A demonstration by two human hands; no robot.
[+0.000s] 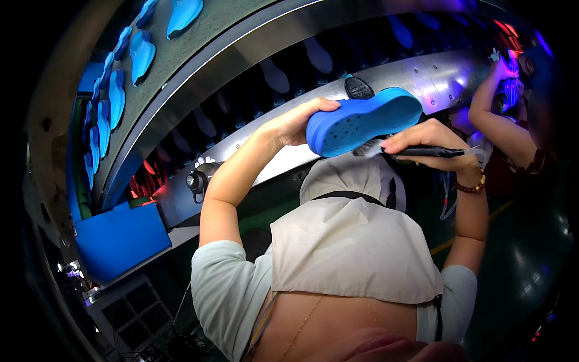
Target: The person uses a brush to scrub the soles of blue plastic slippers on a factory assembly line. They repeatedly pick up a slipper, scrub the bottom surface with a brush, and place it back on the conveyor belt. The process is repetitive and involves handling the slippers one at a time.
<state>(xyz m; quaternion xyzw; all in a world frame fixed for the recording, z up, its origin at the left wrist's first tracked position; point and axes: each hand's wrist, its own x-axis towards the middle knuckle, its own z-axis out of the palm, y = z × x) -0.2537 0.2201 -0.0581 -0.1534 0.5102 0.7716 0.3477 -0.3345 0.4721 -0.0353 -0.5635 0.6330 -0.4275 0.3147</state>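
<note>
My left hand (295, 123) grips one end of a blue shoe sole (368, 120), thumb over its rim. The sole is held up and tilted, with small holes in its lighter blue face toward me. My right hand (431, 142) is closed round a brush (431, 152) with a black handle. The brush's pale bristles are at the lower edge of the sole; whether they touch it I cannot tell. A beaded bracelet (470, 184) circles my right wrist.
A metal ledge (395, 75) runs behind the sole, with a dark oval pad (359, 88) on it. Beyond lies a dark conveyor with rows of soles (274, 75). Blue soles (142, 57) lie on a belt at upper left. A blue box (123, 241) stands left; a co-worker's arm (503, 120) is right.
</note>
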